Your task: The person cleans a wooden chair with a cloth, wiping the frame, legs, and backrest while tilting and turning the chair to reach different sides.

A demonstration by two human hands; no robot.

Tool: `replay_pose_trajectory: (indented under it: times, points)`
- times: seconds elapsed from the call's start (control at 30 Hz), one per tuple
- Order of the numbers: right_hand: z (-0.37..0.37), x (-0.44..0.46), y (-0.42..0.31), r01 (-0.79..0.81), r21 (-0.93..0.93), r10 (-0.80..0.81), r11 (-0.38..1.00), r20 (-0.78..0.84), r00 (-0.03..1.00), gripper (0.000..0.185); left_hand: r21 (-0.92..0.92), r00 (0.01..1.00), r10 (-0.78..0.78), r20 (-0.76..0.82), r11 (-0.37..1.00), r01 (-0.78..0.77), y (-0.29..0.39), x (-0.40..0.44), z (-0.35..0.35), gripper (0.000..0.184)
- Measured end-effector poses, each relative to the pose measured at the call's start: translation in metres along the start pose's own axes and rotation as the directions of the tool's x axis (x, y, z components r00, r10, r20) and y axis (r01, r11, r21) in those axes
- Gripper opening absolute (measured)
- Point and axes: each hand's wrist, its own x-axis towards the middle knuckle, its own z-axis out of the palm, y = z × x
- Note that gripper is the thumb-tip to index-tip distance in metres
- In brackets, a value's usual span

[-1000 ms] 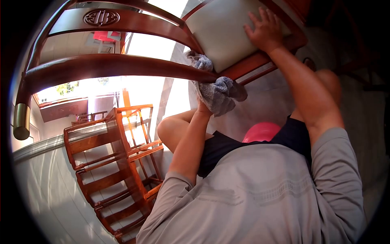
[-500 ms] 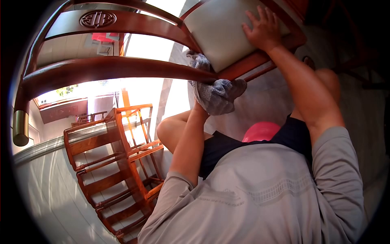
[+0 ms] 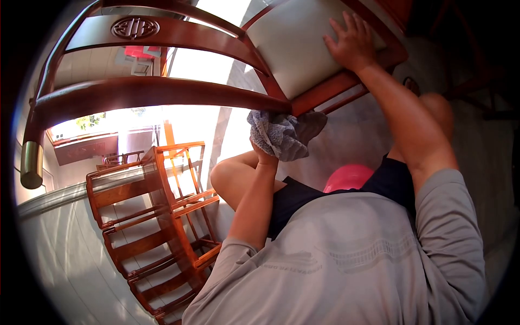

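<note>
A dark red wooden chair (image 3: pixel 162 93) lies tipped in front of me, its slatted back and legs stretching to the left. Its pale padded seat (image 3: pixel 292 46) is at the top centre. My right hand (image 3: pixel 353 46) lies flat on the seat near its edge, fingers spread. A crumpled grey cloth (image 3: pixel 276 135) is bunched in my left hand (image 3: pixel 264 154), just below the corner where the chair's back meets the seat. The cloth hides most of the left fingers. Whether it touches the wood, I cannot tell.
Pink-red plastic, perhaps a stool (image 3: pixel 349 177), shows between my legs. To the left, several wooden chairs (image 3: pixel 162 216) stand by a pale panelled wall (image 3: pixel 70 244). Bright light falls on the floor behind the chair. Dark furniture legs (image 3: pixel 471 81) are at the right.
My left hand has drawn the cloth down towards me; the part that showed above the chair's rail is gone from there. The chair has shifted slightly. My right hand stays on the seat.
</note>
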Motion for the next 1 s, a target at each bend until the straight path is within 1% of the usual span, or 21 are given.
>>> replay_pose_trajectory:
  times: [0.07, 0.17, 0.2, 0.23, 0.27, 0.33, 0.37, 0.47, 0.5, 0.6, 0.67, 0.7, 0.77, 0.83, 0.87, 1.0]
  points:
    - [-0.005, -0.001, -0.003, -0.002, 0.001, 0.002, 1.000, 0.020, 1.000, 0.053, 0.214, 0.993, 0.086, 0.078, 0.972, -0.101, -0.018, -0.012, 0.013, 0.066]
    - [-0.006, -0.002, -0.009, -0.024, -0.038, 0.025, 0.999, 0.016, 1.000, 0.052, 0.381, 0.967, 0.095, 0.235, 0.907, -0.182, -0.068, -0.015, 0.071, 0.076]
    - [-0.009, -0.001, -0.011, -0.047, 0.017, 0.046, 0.999, 0.036, 0.998, 0.055, 0.430, 0.955, 0.092, 0.283, 0.877, -0.212, -0.082, -0.014, 0.091, 0.079]
    - [-0.013, 0.000, -0.012, -0.071, 0.068, 0.067, 0.995, 0.057, 0.996, 0.059, 0.475, 0.940, 0.088, 0.330, 0.845, -0.246, -0.080, -0.007, 0.100, 0.082]
    - [-0.019, 0.001, -0.013, -0.096, 0.117, 0.088, 0.988, 0.078, 0.993, 0.062, 0.439, 0.914, 0.017, 0.405, 0.874, -0.211, -0.078, -0.008, 0.103, 0.085]
    - [-0.021, 0.002, -0.011, -0.085, 0.141, 0.079, 0.986, 0.051, 0.996, 0.059, 0.387, 0.831, -0.126, 0.541, 0.915, -0.113, -0.052, -0.001, 0.095, 0.090]
    - [-0.023, 0.002, -0.012, -0.079, 0.153, 0.074, 0.985, 0.041, 0.996, 0.057, 0.442, 0.806, -0.079, 0.587, 0.865, -0.237, -0.044, 0.005, 0.084, 0.091]
    - [-0.023, 0.001, -0.014, -0.093, 0.141, 0.085, 0.986, 0.058, 0.995, 0.058, 0.452, 0.764, -0.059, 0.642, 0.834, -0.316, -0.043, 0.005, 0.072, 0.095]
    - [-0.023, 0.001, -0.015, -0.087, 0.133, 0.080, 0.987, 0.060, 0.995, 0.058, 0.424, 0.762, -0.066, 0.644, 0.860, -0.284, -0.030, 0.012, 0.058, 0.095]
    - [-0.022, -0.002, -0.012, -0.080, 0.115, 0.074, 0.990, 0.061, 0.995, 0.059, 0.424, 0.790, -0.116, 0.603, 0.885, -0.194, -0.023, 0.007, 0.053, 0.095]
    - [-0.023, -0.001, -0.011, -0.081, 0.127, 0.075, 0.989, 0.054, 0.996, 0.059, 0.462, 0.841, -0.066, 0.537, 0.857, -0.228, -0.033, 0.002, 0.068, 0.097]
    - [-0.024, -0.001, -0.011, -0.083, 0.133, 0.076, 0.988, 0.059, 0.995, 0.059, 0.490, 0.868, 0.010, 0.496, 0.822, -0.290, -0.054, -0.005, 0.090, 0.099]
    - [-0.025, -0.001, -0.011, -0.087, 0.149, 0.077, 0.985, 0.070, 0.995, 0.059, 0.444, 0.885, 0.079, 0.458, 0.843, -0.305, -0.064, -0.009, 0.099, 0.098]
    - [-0.025, 0.002, -0.009, -0.076, 0.156, 0.065, 0.985, 0.077, 0.995, 0.059, 0.280, 0.884, 0.061, 0.464, 0.936, -0.212, -0.058, -0.003, 0.086, 0.093]
    - [-0.025, 0.002, -0.009, -0.074, 0.159, 0.062, 0.984, 0.081, 0.995, 0.059, 0.209, 0.893, 0.072, 0.444, 0.961, -0.181, -0.052, -0.003, 0.083, 0.089]
    - [-0.025, 0.003, -0.010, -0.083, 0.146, 0.070, 0.986, 0.087, 0.994, 0.060, 0.010, 0.915, 0.089, 0.394, 0.995, -0.101, -0.030, 0.008, 0.069, 0.071]
